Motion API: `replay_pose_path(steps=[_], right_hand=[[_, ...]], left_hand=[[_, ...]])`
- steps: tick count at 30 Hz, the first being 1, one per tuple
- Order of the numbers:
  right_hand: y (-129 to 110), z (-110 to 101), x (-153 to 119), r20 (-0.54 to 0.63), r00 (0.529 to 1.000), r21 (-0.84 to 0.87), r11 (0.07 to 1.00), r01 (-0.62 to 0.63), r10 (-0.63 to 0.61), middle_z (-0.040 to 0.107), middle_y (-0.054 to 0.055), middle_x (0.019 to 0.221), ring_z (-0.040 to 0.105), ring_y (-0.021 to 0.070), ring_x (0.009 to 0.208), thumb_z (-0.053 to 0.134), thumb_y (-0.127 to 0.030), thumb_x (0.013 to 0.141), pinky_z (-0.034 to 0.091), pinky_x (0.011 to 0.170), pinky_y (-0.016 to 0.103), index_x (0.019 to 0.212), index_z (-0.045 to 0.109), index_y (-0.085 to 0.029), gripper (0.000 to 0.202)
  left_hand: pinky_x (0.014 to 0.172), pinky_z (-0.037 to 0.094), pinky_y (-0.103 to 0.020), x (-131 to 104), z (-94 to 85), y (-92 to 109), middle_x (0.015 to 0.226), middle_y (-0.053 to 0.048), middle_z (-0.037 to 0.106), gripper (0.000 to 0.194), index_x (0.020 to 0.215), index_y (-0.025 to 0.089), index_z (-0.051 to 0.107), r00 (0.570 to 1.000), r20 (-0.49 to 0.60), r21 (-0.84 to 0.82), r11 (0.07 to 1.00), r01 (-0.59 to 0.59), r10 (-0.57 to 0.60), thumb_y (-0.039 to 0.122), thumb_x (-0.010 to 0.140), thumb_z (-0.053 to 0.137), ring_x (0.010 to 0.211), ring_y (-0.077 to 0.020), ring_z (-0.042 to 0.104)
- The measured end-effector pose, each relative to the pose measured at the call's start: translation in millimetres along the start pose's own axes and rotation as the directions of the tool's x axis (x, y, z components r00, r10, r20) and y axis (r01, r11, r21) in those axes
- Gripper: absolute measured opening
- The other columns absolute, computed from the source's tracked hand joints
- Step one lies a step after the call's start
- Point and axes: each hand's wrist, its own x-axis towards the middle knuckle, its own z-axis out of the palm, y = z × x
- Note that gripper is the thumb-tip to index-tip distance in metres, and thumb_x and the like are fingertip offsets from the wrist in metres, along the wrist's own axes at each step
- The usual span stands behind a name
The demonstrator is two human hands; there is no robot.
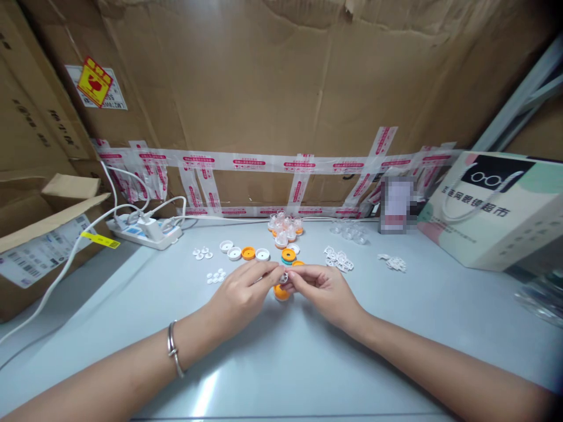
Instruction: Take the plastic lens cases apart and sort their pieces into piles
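Note:
My left hand and my right hand meet over the middle of the table. Both pinch a small white openwork plastic part between their fingertips; much of it is hidden. Just below the fingers lies an orange round cap. Beyond them are another orange cap on a teal one, and a row of round caps with a white one and an orange one. Farther back, several clear domed pieces on orange bases stand in a cluster.
Small white pieces and white discs lie at left. White openwork parts and another pile lie at right, below clear domes. A power strip, an open carton, a phone-like object and a paper bag flank the table.

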Motion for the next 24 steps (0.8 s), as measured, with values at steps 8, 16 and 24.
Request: replay_pose_path(steps=[8,16,24], right_hand=[[1.1,1.7,-2.3,-0.023,1.000,0.060,0.998,0.010,-0.009,0.070,0.004,0.079,0.065,0.0161,0.074,0.059,-0.038,0.075,0.054,0.073,0.031,0.094,0.069,-0.020,0.028],[3.2,4.2,-1.0,-0.029,0.999,0.130,0.991,-0.022,0.026,0.070,0.005,0.076,0.065,0.0158,0.070,0.062,-0.039,0.072,0.054,0.070,0.032,0.090,0.070,-0.018,0.029],[-2.9,-0.6,3.2,-0.041,0.993,0.153,0.983,-0.103,0.111,0.069,0.003,0.073,0.064,0.0130,0.067,0.067,-0.038,0.066,0.053,0.069,0.028,0.081,0.069,-0.016,0.026]], left_hand=[[0.077,0.049,-0.026,-0.8,1.0,-3.1,0.098,-0.006,0.064,0.033,0.111,0.018,0.052,0.998,-0.051,-0.081,0.996,-0.025,0.021,0.005,0.080,0.049,0.089,-0.0127,0.058],[0.074,0.049,-0.026,-2.6,1.8,-3.1,0.097,-0.006,0.065,0.038,0.112,0.019,0.051,0.996,-0.080,-0.129,0.990,-0.050,0.040,0.001,0.078,0.050,0.085,-0.0121,0.058],[0.075,0.048,-0.025,-2.6,4.2,-2.8,0.100,-0.007,0.064,0.032,0.106,0.018,0.056,0.993,-0.114,-0.201,0.979,-0.034,0.011,0.001,0.079,0.050,0.089,-0.0125,0.058]])
